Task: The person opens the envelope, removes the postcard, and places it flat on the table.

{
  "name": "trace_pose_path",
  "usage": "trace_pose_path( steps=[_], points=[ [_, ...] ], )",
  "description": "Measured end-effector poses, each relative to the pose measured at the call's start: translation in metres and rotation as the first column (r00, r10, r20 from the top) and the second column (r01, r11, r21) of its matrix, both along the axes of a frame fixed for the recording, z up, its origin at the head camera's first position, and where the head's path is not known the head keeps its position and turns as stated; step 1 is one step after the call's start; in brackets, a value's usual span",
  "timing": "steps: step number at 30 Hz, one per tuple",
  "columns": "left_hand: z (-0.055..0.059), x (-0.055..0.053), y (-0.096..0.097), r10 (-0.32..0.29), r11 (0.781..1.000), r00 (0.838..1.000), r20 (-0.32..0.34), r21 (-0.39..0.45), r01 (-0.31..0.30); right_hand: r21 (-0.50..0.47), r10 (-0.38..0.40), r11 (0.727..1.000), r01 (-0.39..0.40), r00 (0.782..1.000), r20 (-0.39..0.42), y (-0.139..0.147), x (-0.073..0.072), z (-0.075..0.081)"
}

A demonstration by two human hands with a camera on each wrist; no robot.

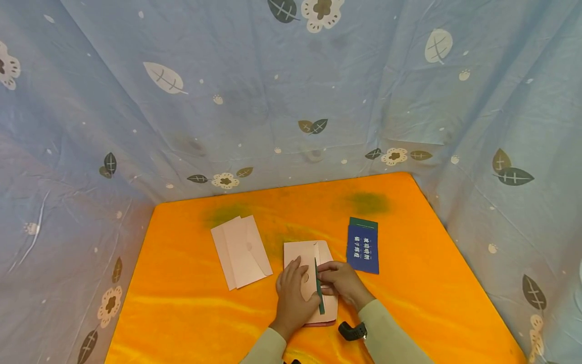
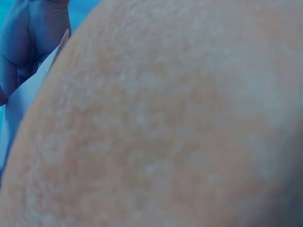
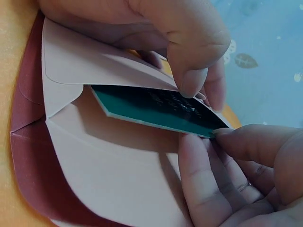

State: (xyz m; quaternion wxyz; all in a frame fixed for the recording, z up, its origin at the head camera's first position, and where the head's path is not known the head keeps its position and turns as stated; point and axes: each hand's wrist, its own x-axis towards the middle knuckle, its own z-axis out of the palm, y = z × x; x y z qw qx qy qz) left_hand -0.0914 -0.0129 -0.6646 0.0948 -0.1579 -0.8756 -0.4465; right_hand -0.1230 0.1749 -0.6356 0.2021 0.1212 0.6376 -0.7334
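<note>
At pink env., R fingers curl, pinching green card.

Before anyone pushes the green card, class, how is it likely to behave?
The green card is probably fairly stiff: it looks flat though the right hand pinches it near one end. It is probably light, being thin. It might snag if pushed askew, since its edge lies at the pink envelope's opening.
</note>
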Motion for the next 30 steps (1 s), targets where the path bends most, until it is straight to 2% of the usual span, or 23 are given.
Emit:
trace_pose_path(
  steps=[13, 30],
  points=[
    [0.0, 0.0, 0.0, 0.006, 1.0, 1.0, 0.0, -0.011, -0.006, 0.021, -0.041, 0.999, 0.041, 0.999, -0.008, 0.007, 0.004, 0.005],
    [-0.005, -0.001, 0.002, 0.019, 0.998, 1.0, 0.024, -0.057, -0.018, 0.071, -0.186, 0.98, 0.187, 0.982, -0.023, 0.023, -0.001, 0.015]
  ],
)
